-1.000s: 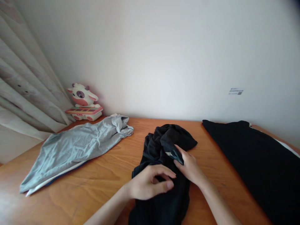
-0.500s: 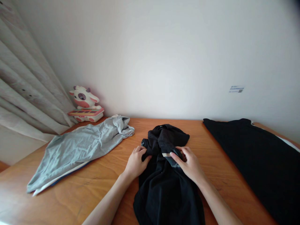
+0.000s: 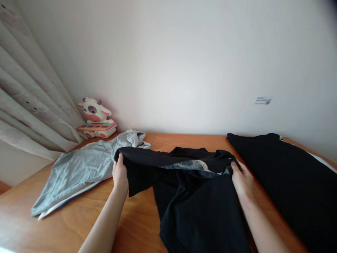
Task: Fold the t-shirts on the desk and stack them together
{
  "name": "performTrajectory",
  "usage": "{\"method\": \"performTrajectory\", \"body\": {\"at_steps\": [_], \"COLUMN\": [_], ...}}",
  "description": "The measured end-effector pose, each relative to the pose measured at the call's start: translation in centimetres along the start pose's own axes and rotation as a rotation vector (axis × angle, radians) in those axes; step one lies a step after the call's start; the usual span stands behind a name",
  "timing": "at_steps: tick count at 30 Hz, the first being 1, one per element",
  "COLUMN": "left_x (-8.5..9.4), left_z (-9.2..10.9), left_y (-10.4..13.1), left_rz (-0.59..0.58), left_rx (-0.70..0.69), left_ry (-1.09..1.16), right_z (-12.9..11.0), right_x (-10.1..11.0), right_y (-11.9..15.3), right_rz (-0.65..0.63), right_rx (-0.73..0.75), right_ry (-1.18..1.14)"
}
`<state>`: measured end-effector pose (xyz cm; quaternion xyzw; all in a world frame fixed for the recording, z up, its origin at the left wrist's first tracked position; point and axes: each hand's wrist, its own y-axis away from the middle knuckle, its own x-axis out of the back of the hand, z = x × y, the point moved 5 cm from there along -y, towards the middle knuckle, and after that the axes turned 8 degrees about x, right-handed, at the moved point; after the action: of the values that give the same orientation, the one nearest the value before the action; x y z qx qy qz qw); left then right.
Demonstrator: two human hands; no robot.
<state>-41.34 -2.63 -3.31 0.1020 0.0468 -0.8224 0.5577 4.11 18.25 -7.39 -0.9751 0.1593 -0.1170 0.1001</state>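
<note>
A black fabric garment with a blue-grey and off-white printed patch (image 3: pixel 205 211) is at the middle of the orange-brown wooden table (image 3: pixel 139 218), its raised upper part stretched crosswise between the hands, its lower length running toward the viewer. The bare left hand (image 3: pixel 120 174) holds one corner, thumb in front, before a rumpled light-grey cloth garment (image 3: pixel 81 168); the bare right hand (image 3: pixel 242 181) grips the opposite side. Most fingers are hidden by cloth, folds obscure the print, and the near end is cut off below.
</note>
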Motion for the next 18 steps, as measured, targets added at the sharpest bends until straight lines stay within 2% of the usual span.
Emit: {"method": "performTrajectory", "body": {"at_steps": [3,7,9,12,14,16,18], "left_x": [-0.4,-2.9,-3.6,-3.8,-3.5,-3.3,-3.4], "left_z": [-0.3,-1.3,-1.6,-2.0,-2.4,-2.8,-2.9], "left_y": [0.1,1.9,2.8,3.4,3.4,3.3,3.4], "left_rz": [-0.027,-0.192,-0.262,-0.316,-0.315,-0.317,-0.324], "left_rx": [0.062,0.239,0.303,0.331,0.319,0.271,0.195], "left_ry": [-0.029,-0.021,-0.038,-0.082,-0.103,-0.126,-0.156], "right_z": [-1.1,-2.2,-2.6,-3.4,-3.6,-3.9,-4.2], "right_x": [-0.2,-0.6,-0.7,-1.1,-1.3,-1.5,-1.8], "right_y": [0.4,1.2,1.4,2.1,2.6,2.8,3.0], "right_rz": [-0.027,-0.111,-0.133,-0.156,-0.207,-0.301,-0.419], "right_rx": [0.021,0.078,0.25,0.604,0.713,0.694,0.608], "right_ry": [-0.022,0.092,0.287,0.565,0.67,0.751,0.87]}}
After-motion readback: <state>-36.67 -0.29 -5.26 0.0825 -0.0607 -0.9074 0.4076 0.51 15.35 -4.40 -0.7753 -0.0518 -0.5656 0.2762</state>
